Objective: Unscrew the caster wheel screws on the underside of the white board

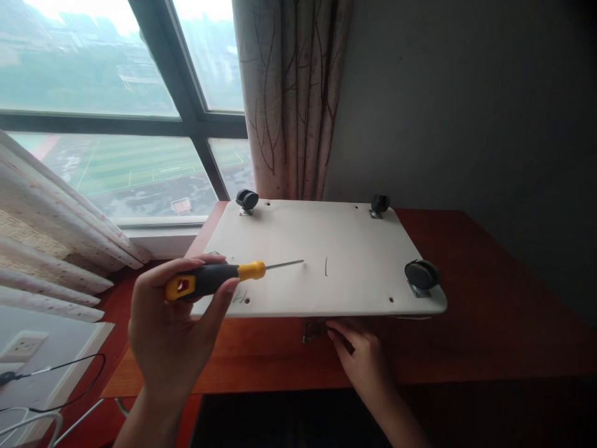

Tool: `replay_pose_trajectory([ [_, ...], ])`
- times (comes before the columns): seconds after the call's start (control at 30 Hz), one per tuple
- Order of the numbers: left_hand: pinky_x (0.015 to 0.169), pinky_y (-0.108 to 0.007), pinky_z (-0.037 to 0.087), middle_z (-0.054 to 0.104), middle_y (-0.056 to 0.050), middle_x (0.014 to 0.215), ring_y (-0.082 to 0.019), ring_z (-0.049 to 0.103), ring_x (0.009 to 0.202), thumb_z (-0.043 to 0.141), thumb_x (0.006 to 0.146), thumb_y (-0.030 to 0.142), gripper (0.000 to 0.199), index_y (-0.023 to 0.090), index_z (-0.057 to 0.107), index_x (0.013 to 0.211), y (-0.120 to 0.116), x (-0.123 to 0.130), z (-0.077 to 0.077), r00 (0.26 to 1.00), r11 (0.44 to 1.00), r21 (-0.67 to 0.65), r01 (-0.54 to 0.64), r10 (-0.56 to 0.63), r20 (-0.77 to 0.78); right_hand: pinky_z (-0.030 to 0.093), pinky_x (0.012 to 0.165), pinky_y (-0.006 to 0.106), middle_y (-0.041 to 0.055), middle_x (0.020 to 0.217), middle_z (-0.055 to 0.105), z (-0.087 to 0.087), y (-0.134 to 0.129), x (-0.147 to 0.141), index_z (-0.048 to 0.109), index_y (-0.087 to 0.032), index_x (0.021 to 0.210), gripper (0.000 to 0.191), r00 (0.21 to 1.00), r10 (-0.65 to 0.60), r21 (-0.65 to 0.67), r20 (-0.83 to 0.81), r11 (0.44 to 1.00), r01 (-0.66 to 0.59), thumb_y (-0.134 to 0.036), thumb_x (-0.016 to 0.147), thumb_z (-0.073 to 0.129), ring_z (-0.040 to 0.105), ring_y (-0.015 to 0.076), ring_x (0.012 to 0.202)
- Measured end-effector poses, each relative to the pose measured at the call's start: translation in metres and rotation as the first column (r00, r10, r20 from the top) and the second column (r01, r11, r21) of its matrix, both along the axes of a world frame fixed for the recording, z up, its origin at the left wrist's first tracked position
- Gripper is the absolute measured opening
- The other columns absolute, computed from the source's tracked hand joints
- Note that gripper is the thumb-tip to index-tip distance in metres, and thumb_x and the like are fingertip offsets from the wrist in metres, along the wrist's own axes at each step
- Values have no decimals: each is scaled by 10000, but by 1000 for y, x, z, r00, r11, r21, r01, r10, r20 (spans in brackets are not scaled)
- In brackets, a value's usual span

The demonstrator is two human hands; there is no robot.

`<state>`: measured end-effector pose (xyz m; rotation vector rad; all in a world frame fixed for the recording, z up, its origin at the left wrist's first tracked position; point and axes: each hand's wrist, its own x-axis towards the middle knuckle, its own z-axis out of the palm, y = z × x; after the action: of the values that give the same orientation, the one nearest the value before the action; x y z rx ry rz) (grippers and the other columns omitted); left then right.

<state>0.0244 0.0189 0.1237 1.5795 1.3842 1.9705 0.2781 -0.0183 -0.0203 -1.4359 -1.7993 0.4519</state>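
Observation:
My left hand [172,317] is closed around the black and yellow handle of a screwdriver [217,278]. Its thin metal shaft points right, above a white board [298,236]. My right hand [361,351] is at the board's front edge, fingers bent together by a small dark metal piece [313,330] under the edge; what they pinch is too small to make out. Black casters stand wheel-up on the board: one at the back left [247,199], one at the back right [380,203] and one at the front right [422,275]. My left hand covers the front left corner.
The board rests on a reddish-brown wooden table [261,361]. Small screw holes and pen marks show on its surface. Behind it are a patterned curtain [293,93] and a window [93,62]. A wall socket [23,346] with a black cable is at the lower left.

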Motion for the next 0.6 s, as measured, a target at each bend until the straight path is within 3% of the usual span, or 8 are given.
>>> replay_pose_trajectory([
  [0.17,927,-433,647,676,-56,1093,-247,712,1031,860,734,139,486,243,599,1130,1,1,0,1000,1000,-12,5,-5,7,615,863,373,72,1047,772,-1,-1,0,768,-239,1074,252,998,11,25,54,1000,-13,-198,940,558,746,241,948],
  [0.37,880,-428,661,670,-48,1089,-246,709,1026,857,737,144,469,247,601,1117,-2,4,1,1000,1000,2,3,-3,-14,614,887,370,77,1091,770,5,-2,2,759,-238,1131,284,1000,-16,22,10,1000,16,-209,949,543,745,235,984],
  [0.6,897,-461,639,672,-63,1075,-253,699,1038,826,752,82,472,232,572,1120,-8,12,-1,1000,998,55,5,-6,13,616,678,269,99,973,770,27,-14,2,752,-202,1130,274,988,-3,-93,-157,996,-12,-297,963,557,743,200,796],
])
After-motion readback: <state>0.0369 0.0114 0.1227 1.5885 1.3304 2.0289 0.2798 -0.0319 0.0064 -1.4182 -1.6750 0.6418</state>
